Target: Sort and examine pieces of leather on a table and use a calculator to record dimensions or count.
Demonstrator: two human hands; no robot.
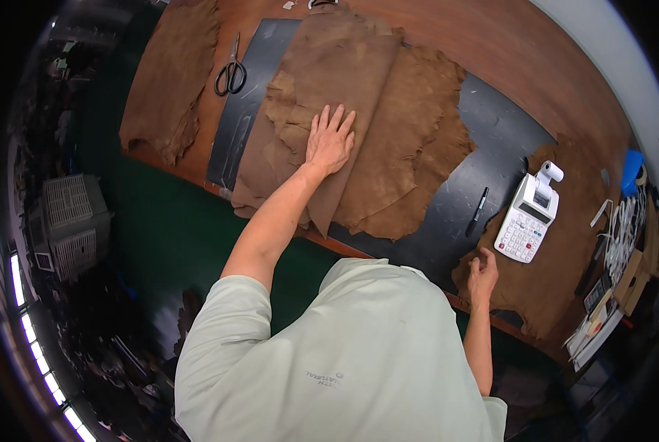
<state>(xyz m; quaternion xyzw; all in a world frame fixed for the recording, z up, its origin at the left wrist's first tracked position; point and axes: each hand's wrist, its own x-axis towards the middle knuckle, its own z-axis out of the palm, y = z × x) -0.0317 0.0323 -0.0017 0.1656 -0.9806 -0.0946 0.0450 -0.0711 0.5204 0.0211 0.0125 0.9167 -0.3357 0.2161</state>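
Brown soft leather hides (388,140) lie stacked in the upper middle of the frame, their long side running top to bottom. I see my left hand (329,140) flat on them, fingers wide. My right hand (483,274), lower right, curls loosely on another brown piece (558,272), holding nothing.

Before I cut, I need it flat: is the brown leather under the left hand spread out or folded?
Folded: the leather shows overlapping layers with a straight fold edge beside the flat left hand.
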